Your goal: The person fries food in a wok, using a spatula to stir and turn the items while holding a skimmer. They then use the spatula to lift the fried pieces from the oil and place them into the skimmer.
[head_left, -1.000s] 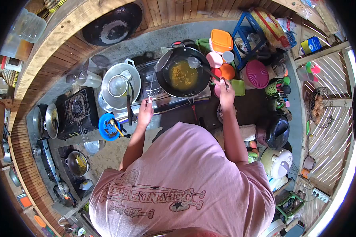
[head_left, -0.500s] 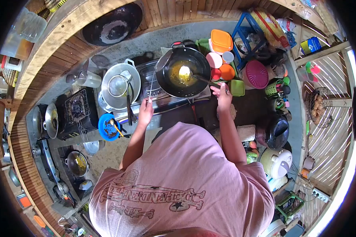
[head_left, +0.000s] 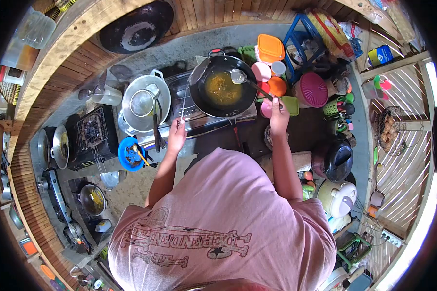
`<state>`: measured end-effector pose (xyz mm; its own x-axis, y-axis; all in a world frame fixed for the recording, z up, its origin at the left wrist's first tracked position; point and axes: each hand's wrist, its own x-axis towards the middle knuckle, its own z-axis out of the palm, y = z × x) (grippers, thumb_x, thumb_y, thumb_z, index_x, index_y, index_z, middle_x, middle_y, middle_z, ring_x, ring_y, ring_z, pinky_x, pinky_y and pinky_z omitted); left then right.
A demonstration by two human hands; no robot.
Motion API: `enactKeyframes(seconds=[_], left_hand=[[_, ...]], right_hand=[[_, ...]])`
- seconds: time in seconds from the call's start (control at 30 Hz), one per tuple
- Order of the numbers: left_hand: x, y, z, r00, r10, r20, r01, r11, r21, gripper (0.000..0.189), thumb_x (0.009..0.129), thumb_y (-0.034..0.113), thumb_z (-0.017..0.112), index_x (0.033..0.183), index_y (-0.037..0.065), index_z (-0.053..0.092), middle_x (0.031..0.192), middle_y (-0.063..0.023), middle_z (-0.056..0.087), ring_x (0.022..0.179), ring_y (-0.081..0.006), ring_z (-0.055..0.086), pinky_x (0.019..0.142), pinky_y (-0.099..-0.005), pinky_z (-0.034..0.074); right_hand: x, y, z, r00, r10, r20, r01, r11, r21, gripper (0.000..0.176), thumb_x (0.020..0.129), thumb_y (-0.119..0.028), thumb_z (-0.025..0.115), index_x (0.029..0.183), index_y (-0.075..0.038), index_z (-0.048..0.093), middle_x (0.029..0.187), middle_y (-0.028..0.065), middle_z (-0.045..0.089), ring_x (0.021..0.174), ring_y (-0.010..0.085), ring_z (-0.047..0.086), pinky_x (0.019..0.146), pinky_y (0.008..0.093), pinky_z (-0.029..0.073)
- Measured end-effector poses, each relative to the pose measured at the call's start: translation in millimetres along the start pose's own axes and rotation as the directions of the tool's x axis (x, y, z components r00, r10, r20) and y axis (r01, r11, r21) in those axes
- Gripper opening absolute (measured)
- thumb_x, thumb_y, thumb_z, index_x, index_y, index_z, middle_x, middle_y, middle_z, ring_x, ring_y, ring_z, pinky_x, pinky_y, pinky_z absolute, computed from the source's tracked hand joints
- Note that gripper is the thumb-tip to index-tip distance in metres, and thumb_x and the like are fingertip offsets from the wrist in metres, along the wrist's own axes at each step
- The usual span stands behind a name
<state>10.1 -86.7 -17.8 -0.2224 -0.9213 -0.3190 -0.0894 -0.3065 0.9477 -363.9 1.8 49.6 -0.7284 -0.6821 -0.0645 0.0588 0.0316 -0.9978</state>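
Observation:
My right hand [head_left: 279, 118] is closed around the handle of a metal spatula [head_left: 238, 76]. The spatula's blade is over the right side of a black wok [head_left: 199, 99]. Yellowish oil [head_left: 223, 88] with brown bits lies in the bottom of the wok. My left hand [head_left: 177, 136] grips a thin metal rod [head_left: 183, 103], which points up along the wok's left edge. The wok stands on a gas stove [head_left: 179, 87]. Left of it, a strainer [head_left: 143, 103] rests over a large aluminium pot [head_left: 165, 87].
A blue bowl [head_left: 126, 164] with dark contents and a spoon stands near my left forearm. Lidded plastic containers [head_left: 270, 47] crowd the wok's right side. A pink-lidded tub [head_left: 314, 90] and a rice cooker [head_left: 342, 199] are farther right. Another burner [head_left: 93, 131] is at the left.
The spatula's blade has moved from the middle of the oil up and right, toward the wok's side. My right hand has closed more fully around its handle. The left hand has barely moved.

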Motion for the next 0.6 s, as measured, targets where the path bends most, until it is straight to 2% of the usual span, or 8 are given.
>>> enactKeyframes(seconds=[0.1, 0.2, 0.27, 0.3, 0.37, 0.43, 0.5, 0.6], left_hand=[[-0.9, -0.2, 1.0, 1.000, 0.028, -0.001, -0.028, 1.000, 0.003, 0.031, 0.110, 0.036, 0.052, 0.121, 0.008, 0.056, 0.068, 0.0058, 0.039, 0.052, -0.0052, 0.037, 0.047, -0.0247, 0.032], [-6.7, 7.5, 2.5, 1.000, 0.009, -0.003, -0.009, 1.000, 0.016, 0.031, 0.110, 0.036, 0.052, 0.121, 0.007, 0.057, 0.067, 0.0059, 0.039, 0.051, -0.0054, 0.037, 0.046, -0.0247, 0.032], [-8.5, 6.6, 1.4, 1.000, -0.004, -0.005, 0.004, 0.999, 0.040, 0.031, 0.110, 0.035, 0.052, 0.122, 0.007, 0.057, 0.066, 0.0057, 0.039, 0.051, -0.0056, 0.038, 0.046, -0.0247, 0.032], [-7.6, 3.6, -0.2, 1.000, 0.003, -0.001, -0.003, 0.999, 0.036, 0.031, 0.110, 0.035, 0.052, 0.123, 0.007, 0.057, 0.066, 0.0055, 0.040, 0.051, -0.0058, 0.038, 0.046, -0.0249, 0.032], [-6.7, -2.9, -2.9, 1.000, 0.011, -0.002, -0.011, 1.000, 0.028, 0.032, 0.110, 0.036, 0.052, 0.124, 0.007, 0.057, 0.066, 0.0053, 0.041, 0.051, -0.0060, 0.039, 0.046, -0.0250, 0.032], [-7.6, -3.4, -3.9, 1.000, 0.025, -0.005, -0.025, 0.999, 0.037, 0.034, 0.109, 0.037, 0.052, 0.126, 0.007, 0.056, 0.066, 0.0047, 0.042, 0.051, -0.0063, 0.040, 0.046, -0.0251, 0.033], [-9.2, 0.8, -4.6, 1.000, 0.011, -0.018, -0.010, 0.998, 0.068, 0.034, 0.109, 0.037, 0.052, 0.126, 0.008, 0.056, 0.066, 0.0048, 0.042, 0.051, -0.0065, 0.040, 0.046, -0.0253, 0.033], [-13.5, 12.2, -3.5, 1.000, -0.007, -0.030, 0.009, 0.996, 0.090, 0.034, 0.110, 0.036, 0.050, 0.126, 0.007, 0.056, 0.067, 0.0039, 0.042, 0.052, -0.0070, 0.040, 0.047, -0.0259, 0.034]], right_hand=[[1.5, 1.1, -0.7, 0.999, -0.009, 0.035, 0.010, 1.000, -0.016, 0.044, 0.107, -0.037, 0.058, 0.120, 0.004, 0.071, 0.076, -0.0082, 0.055, 0.061, 0.0012, 0.036, 0.057, 0.0201, 0.031], [9.8, 10.4, 4.8, 0.999, -0.035, 0.025, 0.035, 0.999, -0.029, 0.043, 0.107, -0.037, 0.059, 0.119, 0.003, 0.071, 0.079, -0.0062, 0.063, 0.062, 0.0008, 0.038, 0.056, 0.0196, 0.033], [15.7, 15.3, 13.0, 0.999, 0.003, -0.034, -0.003, 1.000, 0.009, 0.043, 0.107, -0.038, 0.059, 0.118, 0.002, 0.072, 0.088, 0.0012, 0.074, 0.064, 0.0034, 0.045, 0.059, 0.0217, 0.040], [19.8, 20.1, 15.6, 0.999, 0.001, -0.032, -0.001, 1.000, 0.009, 0.043, 0.107, -0.038, 0.059, 0.118, 0.002, 0.072, 0.088, 0.0012, 0.074, 0.064, 0.0034, 0.045, 0.059, 0.0217, 0.040], [29.3, 33.0, 20.7, 1.000, -0.004, -0.025, 0.002, 0.997, -0.075, 0.051, 0.107, -0.042, 0.057, 0.122, 0.005, 0.068, 0.104, 0.0117, 0.078, 0.078, 0.0079, 0.058, 0.077, 0.0267, 0.049], [36.8, 39.0, 30.3, 1.000, 0.021, -0.019, -0.023, 0.997, -0.080, 0.054, 0.106, -0.046, 0.056, 0.124, 0.004, 0.066, 0.104, 0.0125, 0.078, 0.074, 0.0074, 0.056, 0.070, 0.0235, 0.046], [37.1, 43.4, 40.2, 0.975, 0.224, 0.005, -0.224, 0.974, 0.032, 0.055, 0.106, -0.049, 0.054, 0.126, 0.001, 0.063, 0.105, 0.0132, 0.078, 0.073, 0.0073, 0.058, 0.063, 0.0198, 0.041], [33.6, 47.3, 44.1, 0.958, 0.276, 0.081, -0.282, 0.956, 0.083, 0.054, 0.107, -0.051, 0.051, 0.129, -0.003, 0.060, 0.105, 0.0135, 0.078, 0.071, 0.0075, 0.059, 0.057, 0.0191, 0.037]])
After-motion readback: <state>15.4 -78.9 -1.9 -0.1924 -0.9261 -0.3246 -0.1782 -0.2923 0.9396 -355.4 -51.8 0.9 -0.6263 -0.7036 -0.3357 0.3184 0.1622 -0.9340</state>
